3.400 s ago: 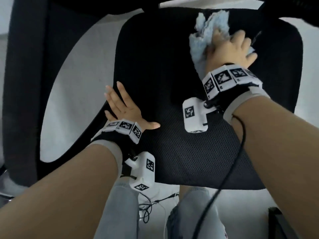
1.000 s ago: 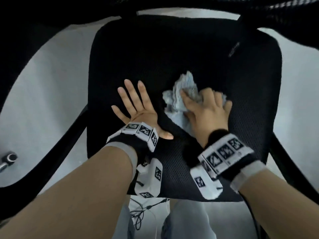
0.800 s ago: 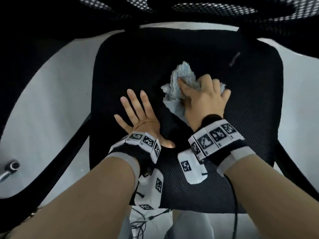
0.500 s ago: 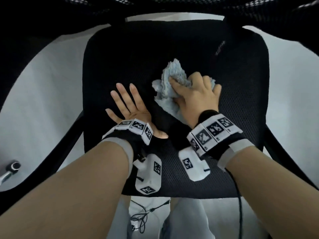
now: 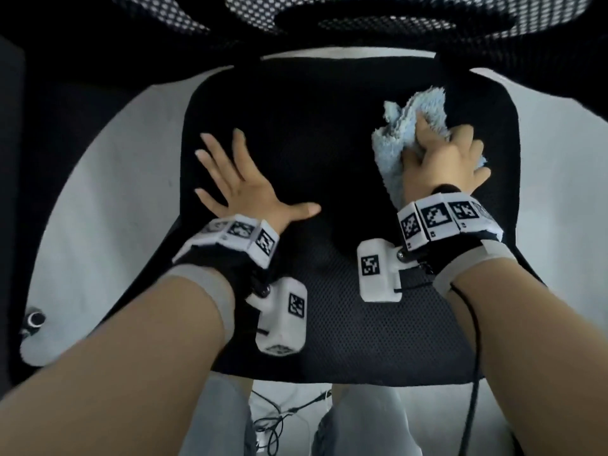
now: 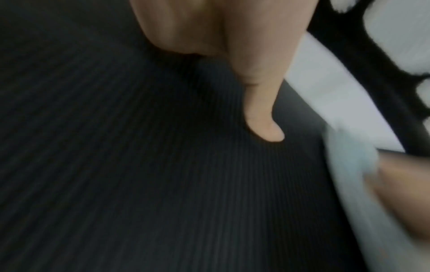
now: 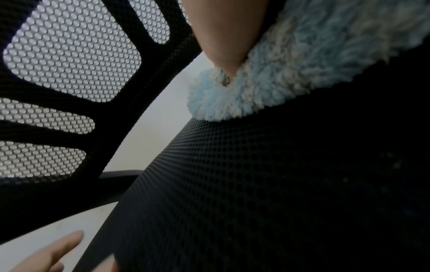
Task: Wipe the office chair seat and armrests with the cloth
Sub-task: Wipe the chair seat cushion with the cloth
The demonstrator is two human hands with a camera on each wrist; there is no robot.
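Note:
The black mesh chair seat (image 5: pixel 316 133) fills the middle of the head view. My right hand (image 5: pixel 441 159) grips a fluffy light-blue cloth (image 5: pixel 394 139) and presses it onto the seat's far right part. In the right wrist view the cloth (image 7: pixel 291 77) bunches under my thumb on the seat (image 7: pixel 267 184). My left hand (image 5: pixel 237 179) lies flat on the seat's left side with fingers spread and the thumb pointing right. The left wrist view shows that thumb (image 6: pixel 263 110) on the seat fabric (image 6: pixel 139 165), with the cloth (image 6: pixel 353 165) blurred at the right. Neither armrest shows clearly.
The mesh backrest (image 5: pixel 378 14) rises just beyond the seat, and its holes (image 7: pixel 69 55) show in the right wrist view. A chair base leg with a caster (image 5: pixel 34 319) lies at the lower left on the pale floor. My knees (image 5: pixel 362 419) and loose cables (image 5: pixel 273 426) are below the seat's front edge.
My right hand has slid the cloth from the seat's middle to its far right part. The left hand stays flat on the seat, fingers now spread wider.

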